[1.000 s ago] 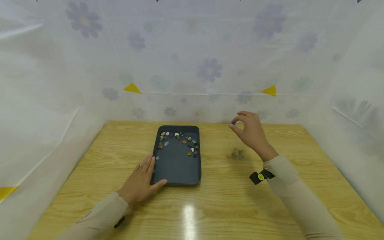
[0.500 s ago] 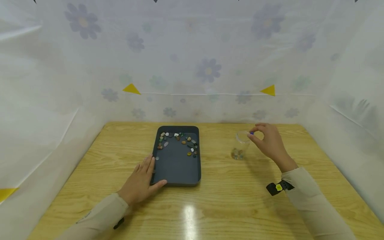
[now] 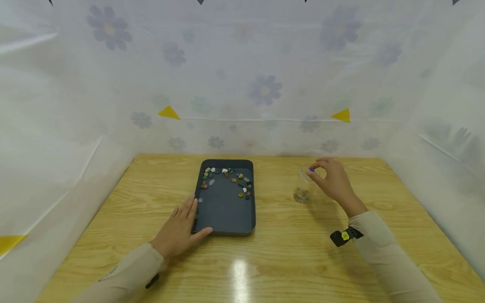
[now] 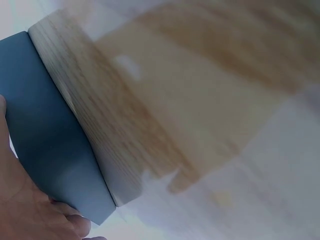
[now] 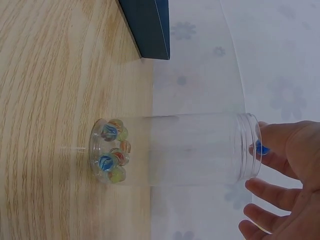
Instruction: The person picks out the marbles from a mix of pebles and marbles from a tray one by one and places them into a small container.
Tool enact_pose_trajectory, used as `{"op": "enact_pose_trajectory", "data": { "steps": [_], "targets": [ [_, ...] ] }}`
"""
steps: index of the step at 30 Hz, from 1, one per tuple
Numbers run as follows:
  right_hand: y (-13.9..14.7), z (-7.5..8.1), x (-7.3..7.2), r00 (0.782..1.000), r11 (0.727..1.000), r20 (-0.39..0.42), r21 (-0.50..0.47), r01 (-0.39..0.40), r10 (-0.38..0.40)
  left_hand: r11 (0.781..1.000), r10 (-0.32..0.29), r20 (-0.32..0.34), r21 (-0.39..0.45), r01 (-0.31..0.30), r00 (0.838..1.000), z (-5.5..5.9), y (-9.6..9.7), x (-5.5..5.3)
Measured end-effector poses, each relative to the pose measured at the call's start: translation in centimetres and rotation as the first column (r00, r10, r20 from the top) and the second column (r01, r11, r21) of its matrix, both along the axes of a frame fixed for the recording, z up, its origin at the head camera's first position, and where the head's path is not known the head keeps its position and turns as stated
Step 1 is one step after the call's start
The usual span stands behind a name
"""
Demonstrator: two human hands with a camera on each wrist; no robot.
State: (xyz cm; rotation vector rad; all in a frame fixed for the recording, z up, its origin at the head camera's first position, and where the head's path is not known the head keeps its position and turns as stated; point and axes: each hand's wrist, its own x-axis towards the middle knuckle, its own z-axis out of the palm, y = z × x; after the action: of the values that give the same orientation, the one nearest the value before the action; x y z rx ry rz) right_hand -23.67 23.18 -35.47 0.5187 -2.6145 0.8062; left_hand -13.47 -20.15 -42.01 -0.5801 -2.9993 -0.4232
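The right hand, its grip a narrow pinch, holds a small blue glassy marble at the mouth of a clear plastic-looking cylindrical jar, upright on the wood-grained surface; whether the marble lies within the rim is unclear. It is best centred over the opening, fingertips clear of the rim, lest the jar tip. The left hand, fingers extended, rests along the left side of a dark grey rectangular tray.
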Motion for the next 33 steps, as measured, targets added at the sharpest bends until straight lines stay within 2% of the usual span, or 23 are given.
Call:
{"op": "enact_pose_trajectory", "data": {
  "steps": [9, 16, 23, 33],
  "targets": [
    [-0.11, -0.19, -0.05, 0.999, 1.0, 0.038, -0.005, 0.01, -0.01, 1.0, -0.001, -0.016, -0.005, 0.001, 1.0, 0.03, -0.29, -0.12],
    [-0.13, -0.33, 0.24, 0.999, 1.0, 0.034, -0.029, 0.009, -0.008, 1.0, 0.01, -0.001, -0.007, -0.01, 1.0, 0.06, -0.18, 0.01],
    [-0.01, -0.34, 0.51, 0.997, 0.999, 0.076, -0.027, 0.025, -0.023, 1.0, 0.005, -0.004, 0.002, -0.005, 1.0, -0.07, -0.12, 0.03],
    [0.22, -0.13, 0.58, 0.996, 0.999, 0.085, -0.025, 0.03, -0.028, 1.0, 0.0, 0.001, 0.011, 0.0, 1.0, 0.15, 0.09, 0.08]
  ]
}}
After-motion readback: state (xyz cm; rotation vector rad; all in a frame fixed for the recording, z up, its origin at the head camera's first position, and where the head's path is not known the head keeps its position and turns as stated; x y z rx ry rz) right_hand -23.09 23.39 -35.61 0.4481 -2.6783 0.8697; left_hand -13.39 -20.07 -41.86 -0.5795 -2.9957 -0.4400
